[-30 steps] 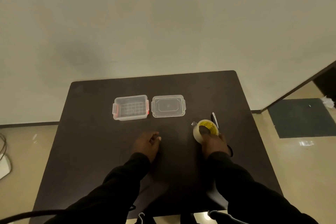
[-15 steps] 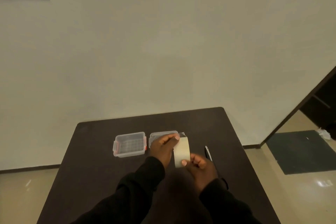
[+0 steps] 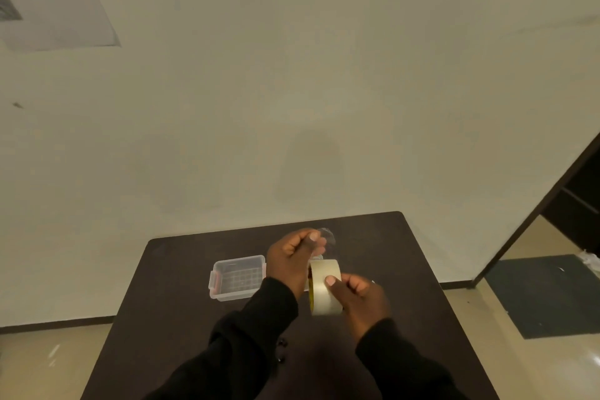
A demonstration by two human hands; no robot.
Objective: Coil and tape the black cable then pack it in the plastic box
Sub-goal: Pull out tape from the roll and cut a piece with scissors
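Now lifted off the table [image 3: 181, 286]: right hand [image 3: 360, 297] gripping the roll [image 3: 324, 291], left hand [image 3: 292, 256] pinching and peeling the tape end [image 3: 326, 235]. Cable not visible; box [image 3: 238, 276] waiting open, apparently empty.

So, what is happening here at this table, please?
A person holds a roll of tape above the dark table. The right hand grips the roll, and the left hand pinches the clear free end of the tape and pulls it up. The plastic box stands open on the table to the left. The black cable cannot be made out in this view, so nothing is packed yet.
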